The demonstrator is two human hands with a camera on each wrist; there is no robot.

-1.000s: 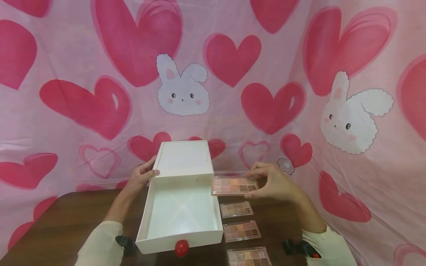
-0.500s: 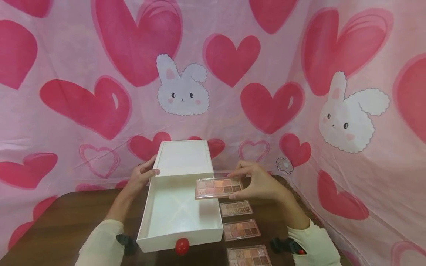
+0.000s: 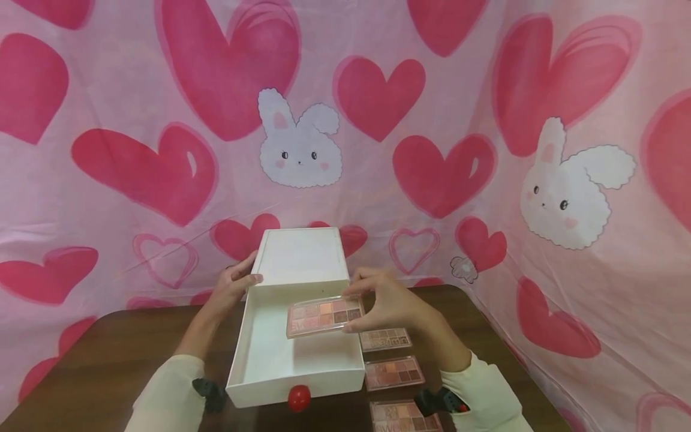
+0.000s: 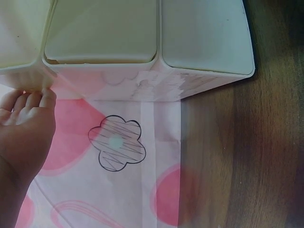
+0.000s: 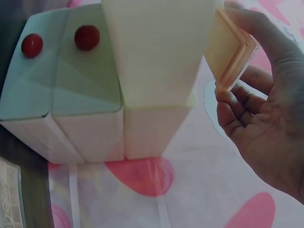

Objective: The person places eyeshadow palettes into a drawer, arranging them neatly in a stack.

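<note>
Palette (image 3: 318,317) farther left, over drawer (image 3: 329,385)

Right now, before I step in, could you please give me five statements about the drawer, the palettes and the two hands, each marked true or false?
1. The right hand holds a palette over the open drawer. True.
2. Both hands are holding palettes. False: the left hand touches the side of the white drawer unit.
3. Three other palettes lie on the table, to the right of the open drawer. True.
4. The open drawer's knob is blue. False: the knob is red.
5. The held palette lies flat on the drawer's floor. False: it is in the air, gripped at its right end.
</note>
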